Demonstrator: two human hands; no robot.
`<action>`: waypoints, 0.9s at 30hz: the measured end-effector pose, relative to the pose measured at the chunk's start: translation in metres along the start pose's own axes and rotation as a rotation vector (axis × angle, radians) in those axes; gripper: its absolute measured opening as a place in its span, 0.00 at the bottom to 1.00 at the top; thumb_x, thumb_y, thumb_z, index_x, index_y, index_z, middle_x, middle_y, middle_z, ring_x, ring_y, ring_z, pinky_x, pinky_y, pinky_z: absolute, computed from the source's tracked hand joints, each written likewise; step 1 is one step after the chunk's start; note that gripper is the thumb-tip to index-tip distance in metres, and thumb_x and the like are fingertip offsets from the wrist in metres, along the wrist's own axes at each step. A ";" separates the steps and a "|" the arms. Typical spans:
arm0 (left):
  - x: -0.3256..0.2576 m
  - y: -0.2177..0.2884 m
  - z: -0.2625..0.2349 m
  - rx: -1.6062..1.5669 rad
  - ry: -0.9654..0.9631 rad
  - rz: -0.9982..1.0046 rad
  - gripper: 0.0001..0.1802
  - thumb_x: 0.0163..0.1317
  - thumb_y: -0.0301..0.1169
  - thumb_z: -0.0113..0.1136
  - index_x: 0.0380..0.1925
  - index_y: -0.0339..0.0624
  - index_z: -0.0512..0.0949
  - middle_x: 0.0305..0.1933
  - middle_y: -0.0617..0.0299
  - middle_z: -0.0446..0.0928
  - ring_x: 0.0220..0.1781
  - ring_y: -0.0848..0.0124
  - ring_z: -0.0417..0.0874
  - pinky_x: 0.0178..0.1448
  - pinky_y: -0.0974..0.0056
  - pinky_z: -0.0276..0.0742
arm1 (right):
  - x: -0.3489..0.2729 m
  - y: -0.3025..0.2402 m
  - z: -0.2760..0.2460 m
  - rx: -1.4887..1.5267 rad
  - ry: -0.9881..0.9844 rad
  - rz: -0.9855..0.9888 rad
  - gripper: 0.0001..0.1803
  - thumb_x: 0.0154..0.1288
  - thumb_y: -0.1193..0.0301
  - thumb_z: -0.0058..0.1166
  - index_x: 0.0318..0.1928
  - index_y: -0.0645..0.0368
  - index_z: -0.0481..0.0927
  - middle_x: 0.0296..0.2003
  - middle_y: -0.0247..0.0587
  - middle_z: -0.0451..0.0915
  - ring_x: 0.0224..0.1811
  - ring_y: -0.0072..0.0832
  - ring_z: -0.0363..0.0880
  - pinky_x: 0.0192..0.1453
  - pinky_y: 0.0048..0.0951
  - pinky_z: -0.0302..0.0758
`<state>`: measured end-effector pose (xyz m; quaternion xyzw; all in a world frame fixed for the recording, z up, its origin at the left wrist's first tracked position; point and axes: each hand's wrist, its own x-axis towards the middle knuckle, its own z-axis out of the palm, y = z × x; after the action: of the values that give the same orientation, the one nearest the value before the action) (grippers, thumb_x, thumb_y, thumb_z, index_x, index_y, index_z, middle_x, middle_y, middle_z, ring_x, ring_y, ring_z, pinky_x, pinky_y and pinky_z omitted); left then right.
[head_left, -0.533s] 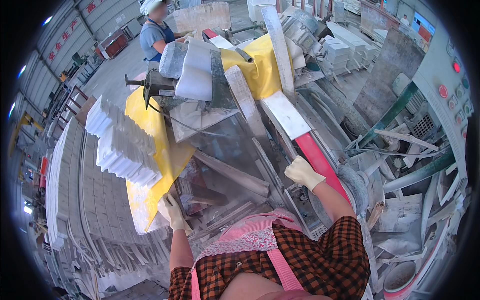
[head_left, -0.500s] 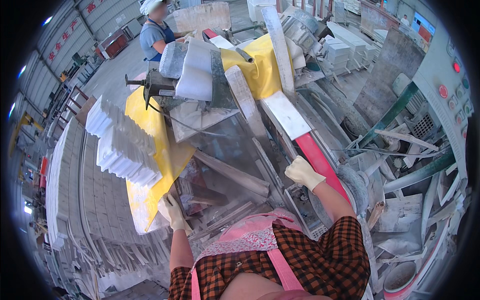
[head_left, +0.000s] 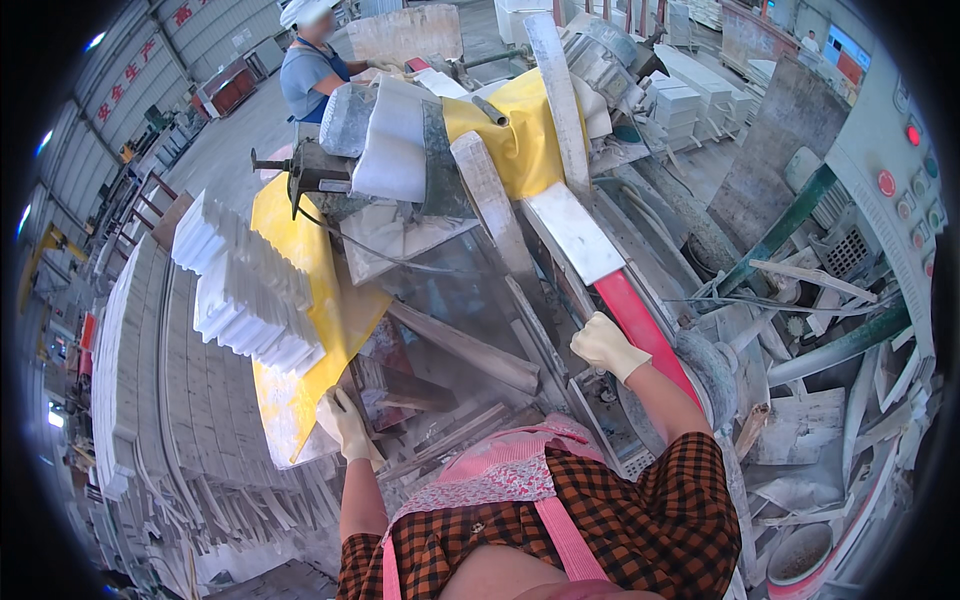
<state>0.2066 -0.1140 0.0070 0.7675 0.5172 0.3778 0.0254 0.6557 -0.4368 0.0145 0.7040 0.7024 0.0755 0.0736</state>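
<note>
My right hand point(head_left: 606, 345), in a cream glove, is closed in a fist beside the red conveyor belt point(head_left: 645, 325), over the machine's metal edge. Whatever its fingers may hold is hidden. A flat white slab point(head_left: 575, 232) lies on the belt just beyond this fist, apart from it. My left hand point(head_left: 346, 424), gloved alike, has curled fingers at the near corner of the yellow sheet point(head_left: 290, 405); what they grip, if anything, does not show. On that sheet stands a leaning row of white slabs point(head_left: 245, 290), ahead of my left hand.
A co-worker point(head_left: 312, 70) stands at the machine's far end. Yellow cloth point(head_left: 515, 130) hangs between two upright boards over the belt. A control panel point(head_left: 900, 180) with buttons is at right, above stone scraps point(head_left: 800, 425). Stacked pale strips point(head_left: 170, 370) fill the left.
The white slab on the belt has slid slightly nearer to me. At the far end, another pale piece and the co-worker's arm have shifted a little. My hands stay in place.
</note>
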 end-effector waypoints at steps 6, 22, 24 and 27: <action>-0.001 -0.001 0.001 -0.006 0.023 0.003 0.12 0.71 0.32 0.59 0.37 0.34 0.85 0.36 0.42 0.84 0.41 0.46 0.84 0.50 0.46 0.76 | 0.001 0.000 -0.002 0.000 -0.015 0.000 0.11 0.58 0.65 0.56 0.21 0.49 0.85 0.21 0.37 0.85 0.28 0.36 0.88 0.38 0.43 0.75; -0.001 -0.002 0.002 0.012 0.012 -0.002 0.12 0.72 0.33 0.59 0.37 0.35 0.84 0.37 0.45 0.84 0.42 0.47 0.83 0.51 0.46 0.75 | 0.001 0.001 0.001 0.001 0.009 -0.004 0.12 0.59 0.64 0.56 0.21 0.49 0.85 0.21 0.37 0.85 0.27 0.37 0.87 0.37 0.43 0.75; -0.002 -0.002 0.002 0.013 0.020 0.004 0.12 0.72 0.33 0.59 0.37 0.35 0.84 0.37 0.45 0.84 0.43 0.47 0.83 0.51 0.46 0.75 | 0.001 0.001 0.001 0.001 -0.004 -0.002 0.12 0.59 0.64 0.56 0.21 0.49 0.85 0.20 0.37 0.84 0.27 0.37 0.87 0.37 0.43 0.75; -0.002 -0.003 0.003 0.022 0.020 0.006 0.12 0.73 0.33 0.59 0.37 0.35 0.84 0.37 0.45 0.84 0.43 0.47 0.83 0.51 0.46 0.75 | 0.001 0.000 -0.002 -0.010 -0.015 0.001 0.12 0.59 0.64 0.56 0.21 0.49 0.85 0.20 0.36 0.84 0.27 0.37 0.87 0.37 0.43 0.75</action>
<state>0.2056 -0.1130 0.0029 0.7654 0.5193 0.3799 0.0109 0.6554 -0.4358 0.0169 0.7044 0.7011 0.0739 0.0821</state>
